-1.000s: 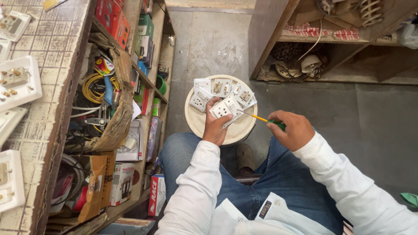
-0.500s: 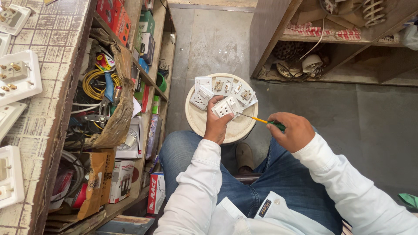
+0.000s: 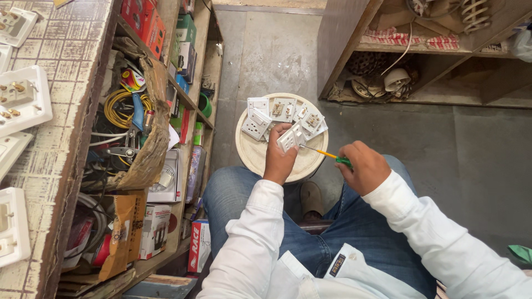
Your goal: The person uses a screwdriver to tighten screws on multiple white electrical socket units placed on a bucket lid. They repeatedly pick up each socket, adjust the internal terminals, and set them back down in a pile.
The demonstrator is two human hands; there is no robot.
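Note:
My left hand (image 3: 279, 158) grips a small white switch module (image 3: 291, 136) over a round cream stool top (image 3: 260, 158). My right hand (image 3: 366, 166) holds a screwdriver (image 3: 328, 155) with a green and yellow handle, its thin tip pointing at the module's edge. Several other white switch and socket modules (image 3: 277, 111) lie in a cluster on the far half of the stool. I sit behind the stool in blue jeans and a white long-sleeved shirt.
White switch plates (image 3: 22, 99) lie on a worn counter at the left. Below it, shelves hold a torn cardboard box with yellow wire and pliers (image 3: 130, 119), and coloured boxes (image 3: 152, 230). A wooden shelf unit (image 3: 421, 50) with coils and cables stands at the far right on a grey floor.
Both hands stay at the stool. The module has tilted slightly in my left hand and the screwdriver tip stays against it.

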